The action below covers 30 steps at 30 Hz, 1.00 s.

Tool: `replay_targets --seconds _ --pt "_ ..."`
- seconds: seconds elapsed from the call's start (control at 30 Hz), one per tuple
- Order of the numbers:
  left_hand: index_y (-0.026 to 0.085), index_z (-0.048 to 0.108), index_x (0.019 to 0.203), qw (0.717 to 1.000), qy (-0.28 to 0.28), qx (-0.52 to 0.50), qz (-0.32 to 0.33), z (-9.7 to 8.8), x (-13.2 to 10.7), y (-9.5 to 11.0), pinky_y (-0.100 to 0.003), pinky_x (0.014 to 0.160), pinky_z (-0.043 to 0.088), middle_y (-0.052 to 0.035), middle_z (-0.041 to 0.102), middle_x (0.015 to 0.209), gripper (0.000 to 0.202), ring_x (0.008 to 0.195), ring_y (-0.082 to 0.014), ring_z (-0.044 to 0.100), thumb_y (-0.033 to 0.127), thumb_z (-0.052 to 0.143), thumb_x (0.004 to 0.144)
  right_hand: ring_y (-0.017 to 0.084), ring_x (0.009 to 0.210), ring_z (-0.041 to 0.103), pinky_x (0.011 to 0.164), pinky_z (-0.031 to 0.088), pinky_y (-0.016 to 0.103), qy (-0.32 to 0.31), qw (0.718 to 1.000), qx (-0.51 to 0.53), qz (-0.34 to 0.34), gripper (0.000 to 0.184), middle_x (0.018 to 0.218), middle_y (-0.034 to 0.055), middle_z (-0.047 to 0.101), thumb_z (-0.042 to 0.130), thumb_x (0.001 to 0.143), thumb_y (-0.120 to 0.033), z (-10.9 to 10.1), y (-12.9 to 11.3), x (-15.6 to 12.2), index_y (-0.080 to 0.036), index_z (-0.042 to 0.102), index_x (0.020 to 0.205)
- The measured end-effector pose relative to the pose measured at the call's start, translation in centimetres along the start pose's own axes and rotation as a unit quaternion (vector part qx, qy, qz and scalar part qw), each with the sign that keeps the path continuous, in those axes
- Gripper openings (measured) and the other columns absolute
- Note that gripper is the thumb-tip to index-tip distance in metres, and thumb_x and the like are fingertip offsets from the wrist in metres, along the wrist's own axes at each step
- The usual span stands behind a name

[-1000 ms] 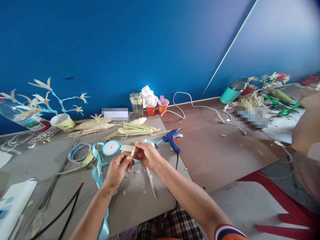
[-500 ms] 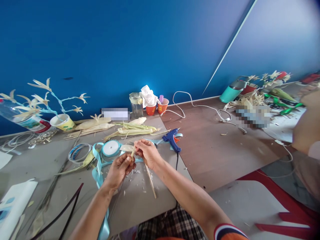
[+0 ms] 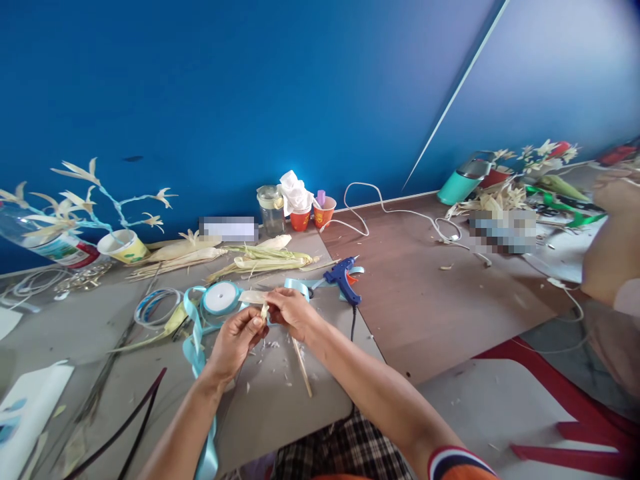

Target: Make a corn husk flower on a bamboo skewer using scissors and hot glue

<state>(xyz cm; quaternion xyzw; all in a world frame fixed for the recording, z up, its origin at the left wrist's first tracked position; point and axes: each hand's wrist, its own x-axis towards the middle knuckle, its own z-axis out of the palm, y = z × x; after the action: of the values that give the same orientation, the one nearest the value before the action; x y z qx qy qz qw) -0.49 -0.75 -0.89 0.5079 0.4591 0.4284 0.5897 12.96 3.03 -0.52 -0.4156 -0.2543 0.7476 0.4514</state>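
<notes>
My left hand [image 3: 236,340] pinches a small pale corn husk piece [image 3: 265,311] between thumb and fingertips. Close beside it, my right hand [image 3: 294,313] is closed on a flat corn husk strip [image 3: 253,297] that points left, its held end hidden by the fingers. Behind the hands lies a spool of light blue ribbon [image 3: 221,298], and a loose length of blue ribbon [image 3: 197,357] runs down past my left wrist. A thin wooden stick [image 3: 302,368] rests below my right hand. The blue glue gun [image 3: 344,279] lies further right on the table.
Corn husks [image 3: 270,260] lie along the back near a glass jar [image 3: 272,210] and paper cups [image 3: 324,212]. Husk flowers stand in a yellow cup [image 3: 125,247] at left. A white cable [image 3: 420,213] crosses the right table. Another person's arm [image 3: 607,247] is at far right.
My right hand has lowered slightly and its fingers have closed in nearer to the left hand's husk piece. The husk strip is still held; the left hand has barely moved.
</notes>
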Motion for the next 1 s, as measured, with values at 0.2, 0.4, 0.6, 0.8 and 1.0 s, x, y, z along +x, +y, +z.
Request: replay_targets --seconds 0.2,0.4,0.6,0.8,1.0 --pt "0.017 0.051 0.063 0.996 -0.027 0.082 0.025 -0.2 -0.2 0.2 -0.020 0.043 0.025 0.0040 0.041 0.055 0.031 0.047 -0.0074 0.031 0.042 0.058 0.080 0.005 0.037 0.036 0.041 0.027 0.021 -0.041 0.998 0.042 0.027 0.028 0.044 -0.0058 0.047 0.071 0.060 -0.028 0.0 -0.4 -0.3 -0.017 0.048 0.050" --pt "0.018 0.054 0.065 0.994 -0.010 0.097 0.052 0.0 -0.3 0.3 -0.021 0.044 0.027 0.0037 0.040 0.055 0.028 0.049 -0.0091 0.032 0.041 0.057 0.080 0.004 0.040 0.037 0.041 0.029 0.019 -0.078 0.995 0.059 0.033 0.038 0.045 -0.0063 0.045 0.075 0.060 -0.039 0.0 -0.8 -0.6 -0.016 0.047 0.051" --pt "0.017 0.057 0.068 0.993 0.033 0.091 0.063 0.0 -0.4 0.3 -0.022 0.044 0.028 0.0038 0.041 0.054 0.026 0.047 -0.0093 0.034 0.041 0.060 0.077 0.006 0.047 0.043 0.049 0.038 0.021 -0.153 0.987 0.050 0.017 0.037 0.050 -0.0041 0.050 0.080 0.056 -0.040 -0.2 -1.0 -1.0 -0.015 0.053 0.054" --pt "0.017 0.055 0.067 0.995 0.062 0.058 0.050 0.1 -0.3 0.9 -0.020 0.042 0.026 0.0038 0.044 0.054 0.029 0.046 -0.0077 0.033 0.044 0.062 0.074 0.009 0.053 0.045 0.055 0.039 0.023 -0.178 0.983 0.033 -0.019 0.029 0.062 0.0006 0.057 0.074 0.062 -0.041 -0.3 -1.3 -1.3 -0.015 0.061 0.063" --pt "0.017 0.054 0.067 0.997 0.069 -0.008 0.033 -0.2 -0.2 0.6 -0.020 0.044 0.029 0.0023 0.050 0.057 0.030 0.047 -0.0074 0.038 0.044 0.065 0.073 0.010 0.056 0.047 0.060 0.041 0.025 -0.196 0.980 0.016 -0.044 0.044 0.069 0.0016 0.058 0.068 0.062 -0.059 0.0 -2.0 -2.2 -0.017 0.060 0.066"
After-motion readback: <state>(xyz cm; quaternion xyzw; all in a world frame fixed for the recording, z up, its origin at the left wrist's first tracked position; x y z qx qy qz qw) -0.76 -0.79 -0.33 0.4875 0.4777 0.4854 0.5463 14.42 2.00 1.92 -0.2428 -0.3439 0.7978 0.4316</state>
